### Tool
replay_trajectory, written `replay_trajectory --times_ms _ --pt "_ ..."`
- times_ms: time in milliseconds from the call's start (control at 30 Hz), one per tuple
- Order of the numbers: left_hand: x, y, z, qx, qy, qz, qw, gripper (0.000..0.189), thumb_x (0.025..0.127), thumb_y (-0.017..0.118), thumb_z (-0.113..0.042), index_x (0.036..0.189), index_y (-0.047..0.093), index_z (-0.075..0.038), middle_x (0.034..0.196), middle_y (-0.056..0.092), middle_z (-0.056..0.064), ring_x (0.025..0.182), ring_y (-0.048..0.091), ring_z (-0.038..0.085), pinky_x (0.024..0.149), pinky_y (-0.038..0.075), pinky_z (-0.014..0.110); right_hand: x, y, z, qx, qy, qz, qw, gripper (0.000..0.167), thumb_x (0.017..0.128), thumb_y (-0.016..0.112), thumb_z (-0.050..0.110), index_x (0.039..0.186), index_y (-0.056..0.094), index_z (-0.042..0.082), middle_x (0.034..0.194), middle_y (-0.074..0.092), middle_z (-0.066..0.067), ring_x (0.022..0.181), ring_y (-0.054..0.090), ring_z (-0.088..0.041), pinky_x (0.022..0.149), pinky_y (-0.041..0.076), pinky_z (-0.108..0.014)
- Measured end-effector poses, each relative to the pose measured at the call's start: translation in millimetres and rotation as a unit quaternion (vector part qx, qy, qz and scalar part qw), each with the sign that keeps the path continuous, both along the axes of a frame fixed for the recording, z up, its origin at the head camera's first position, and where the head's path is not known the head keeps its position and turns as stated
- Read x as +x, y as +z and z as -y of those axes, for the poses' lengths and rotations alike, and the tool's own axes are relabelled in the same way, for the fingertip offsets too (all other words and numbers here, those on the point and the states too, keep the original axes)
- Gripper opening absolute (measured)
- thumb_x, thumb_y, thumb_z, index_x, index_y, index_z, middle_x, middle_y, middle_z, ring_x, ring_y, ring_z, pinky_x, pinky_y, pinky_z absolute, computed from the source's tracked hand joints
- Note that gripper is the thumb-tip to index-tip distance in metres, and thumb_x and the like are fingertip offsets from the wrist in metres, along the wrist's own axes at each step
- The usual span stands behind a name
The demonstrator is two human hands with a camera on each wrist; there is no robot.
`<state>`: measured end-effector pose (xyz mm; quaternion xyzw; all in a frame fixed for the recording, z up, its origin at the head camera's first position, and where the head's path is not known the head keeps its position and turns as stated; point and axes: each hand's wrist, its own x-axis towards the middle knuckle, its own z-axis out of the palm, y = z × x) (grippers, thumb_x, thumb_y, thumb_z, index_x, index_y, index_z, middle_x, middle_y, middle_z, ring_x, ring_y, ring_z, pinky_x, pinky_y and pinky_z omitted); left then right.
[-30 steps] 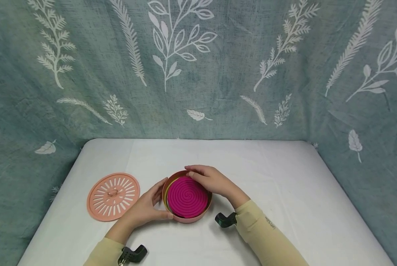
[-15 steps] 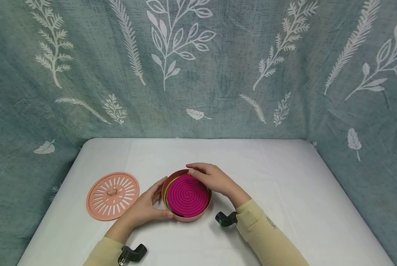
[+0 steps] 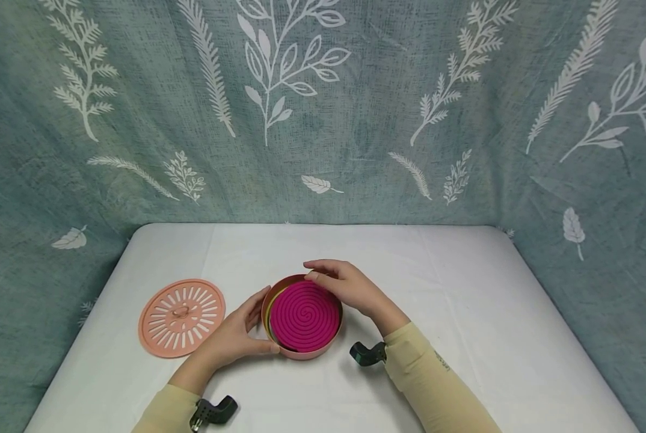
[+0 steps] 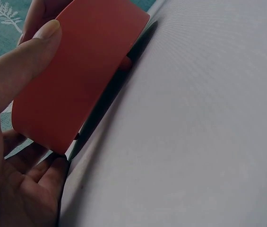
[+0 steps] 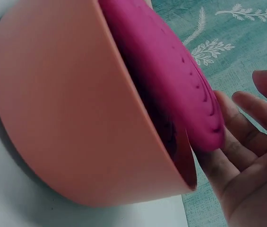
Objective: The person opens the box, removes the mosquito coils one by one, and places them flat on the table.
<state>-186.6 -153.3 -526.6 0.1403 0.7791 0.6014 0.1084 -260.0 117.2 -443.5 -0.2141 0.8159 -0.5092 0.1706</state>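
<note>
A pink mat (image 3: pixel 304 316) lies in the mouth of a coral-coloured bowl (image 5: pixel 72 109) at the near middle of the white table (image 3: pixel 453 313). The mat is a round, thick coil, its ridges winding in one spiral to the centre; a yellow edge (image 3: pixel 269 313) shows beside it on the left, inside the bowl. The spiral face points up, and in the right wrist view the mat stands partly above the rim, tilted against it. Being round, it is about as wide every way. The bowl is smooth-walled and upright, its opening facing up.

The left hand (image 3: pixel 235 340) grips the bowl's left side, thumb on the near wall. The right hand (image 3: pixel 350 288) is at the far right edge of the mat, fingers partly behind it; whether they pinch it I cannot tell. A slotted coral lid (image 3: pixel 181 319) lies flat on the left.
</note>
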Motion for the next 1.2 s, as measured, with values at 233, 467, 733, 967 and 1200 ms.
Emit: replay_trajectory --times_ms 233,467,733,967,1200 --pt "-0.2 -0.5 0.6 0.002 -0.007 -0.006 1.0000 0.123 0.060 0.097 -0.033 0.158 0.025 -0.019 0.158 0.030 -0.002 0.144 0.029 0.015 0.115 0.028 0.024 -4.3 -6.1 -4 -0.058 0.001 0.067 0.9961 0.041 0.097 0.064 0.034 0.135 0.062 0.020 0.128 0.062 -0.003 0.108 0.062 -0.019 0.087 0.057 -0.035" --pt "0.1 1.6 0.0 0.001 0.000 0.005 1.0000 0.123 0.058 0.097 -0.035 0.158 0.026 -0.022 0.156 0.031 -0.008 0.142 0.029 0.009 0.113 0.029 0.019 -8.6 -8.9 -9 -0.117 0.015 0.157 0.9805 0.044 0.098 0.064 0.022 0.140 0.055 0.010 0.131 0.060 -0.011 0.115 0.060 -0.024 0.089 0.057 -0.034" --pt "0.9 2.5 -0.1 -0.009 0.003 0.007 0.9999 0.123 0.057 0.097 -0.038 0.157 0.028 -0.025 0.156 0.031 -0.008 0.142 0.028 0.008 0.112 0.029 0.018 -11.5 -10.3 -12 -0.108 0.031 0.179 0.9774 0.045 0.094 0.068 0.013 0.136 0.058 0.002 0.127 0.064 -0.012 0.112 0.064 -0.022 0.090 0.058 -0.033" --pt "0.8 2.0 0.1 -0.010 0.000 0.007 0.9999 0.123 0.057 0.097 -0.038 0.157 0.027 -0.025 0.157 0.030 -0.009 0.143 0.027 0.007 0.112 0.029 0.018 -15.8 -13.6 -14 -0.105 0.058 0.190 0.9744 0.041 0.094 0.068 0.009 0.133 0.060 -0.002 0.118 0.068 -0.015 0.102 0.067 -0.022 0.084 0.060 -0.032" --pt "0.7 0.5 -0.3 -0.009 0.003 0.006 0.9999 0.124 0.057 0.097 -0.038 0.157 0.026 -0.022 0.157 0.030 -0.009 0.142 0.028 0.005 0.112 0.028 0.017 -17.8 -10.9 -16 -0.089 0.073 0.199 0.9731 0.041 0.094 0.066 0.006 0.134 0.059 0.000 0.115 0.069 -0.015 0.098 0.069 -0.023 0.084 0.061 -0.036"
